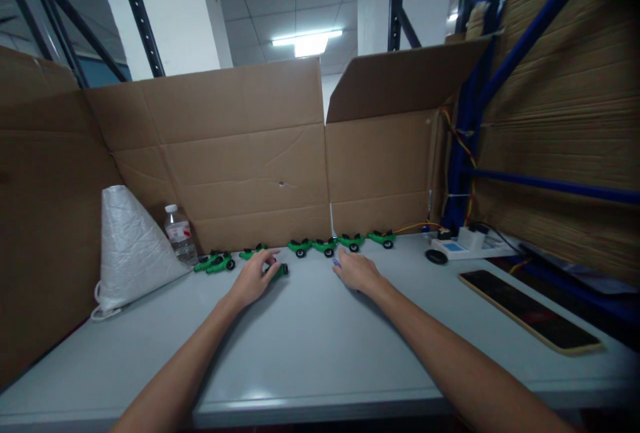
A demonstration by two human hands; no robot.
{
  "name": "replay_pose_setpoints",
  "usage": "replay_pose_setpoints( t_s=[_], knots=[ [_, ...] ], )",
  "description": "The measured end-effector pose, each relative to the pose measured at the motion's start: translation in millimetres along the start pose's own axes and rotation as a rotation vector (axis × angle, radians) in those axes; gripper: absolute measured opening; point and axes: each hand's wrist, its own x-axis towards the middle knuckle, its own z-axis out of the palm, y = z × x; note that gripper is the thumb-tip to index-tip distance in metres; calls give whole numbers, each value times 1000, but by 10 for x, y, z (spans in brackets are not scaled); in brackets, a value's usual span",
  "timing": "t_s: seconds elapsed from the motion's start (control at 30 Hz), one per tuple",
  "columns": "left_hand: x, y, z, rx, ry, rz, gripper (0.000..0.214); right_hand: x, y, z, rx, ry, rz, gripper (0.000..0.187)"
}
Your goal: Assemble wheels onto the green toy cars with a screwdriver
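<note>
Through the head view, with twelve at the far edge of the table (315, 353), I see the left hand (256, 278) at eleven, curled beside a green toy car (282, 270); I can't tell whether it pinches it. The right hand (359, 272), at one, bunches its fingers near the row of toy cars (324, 247) along that edge, grip unclear to me. Room runs between the wrists toward six, with the phone (530, 311) near three and the bag (133, 253) at ten.

Green toy cars (323, 245), wheels (388, 244) seemingly black.
</note>
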Motion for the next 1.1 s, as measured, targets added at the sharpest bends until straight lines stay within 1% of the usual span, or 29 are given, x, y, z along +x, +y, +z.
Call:
replay_pose_setpoints(
  t_s=[0.17,0.23,0.3,0.4,0.43,0.53,0.6,0.63,0.73,0.83,0.9,0.97,1.0,1.03,1.1],
  knots=[
    [-34,20,69,109,5,-48,50,6,4,5,-12,4,-4,40],
    [-44,55,76,112,-11,-71,49,8,5,8,-18,1,-4,40],
    [-50,115,76,43,-56,-54,45,8,7,12,-20,1,-7,40],
    [-71,259,108,-148,-139,12,43,8,11,18,-15,10,-14,40],
    [-82,322,132,-215,-154,15,48,8,12,20,-12,15,-17,40],
    [-129,532,218,-404,-252,33,67,8,14,25,0,33,-26,41],
    [-161,668,253,-470,-312,60,73,6,16,30,8,45,-37,40],
    [-173,727,257,-477,-331,75,71,4,17,33,12,50,-45,38],
    [-191,837,232,-400,-345,131,50,-4,16,42,29,64,-75,30],
    [-185,841,206,-323,-315,171,34,-9,1,39,53,84,-95,25],
    [-179,804,211,-292,-302,177,29,-4,-21,17,66,109,-88,25],
    [-175,756,227,-273,-289,182,30,7,-53,-27,166,190,-79,26],
    [-174,734,235,-266,-280,188,32,11,-73,-57,266,255,-86,26],
    [-173,716,242,-260,-270,196,33,12,-95,-91,400,328,-109,27],
    [-170,695,246,-249,-256,207,30,-10,-150,-162,719,451,-212,30]
  ],
)
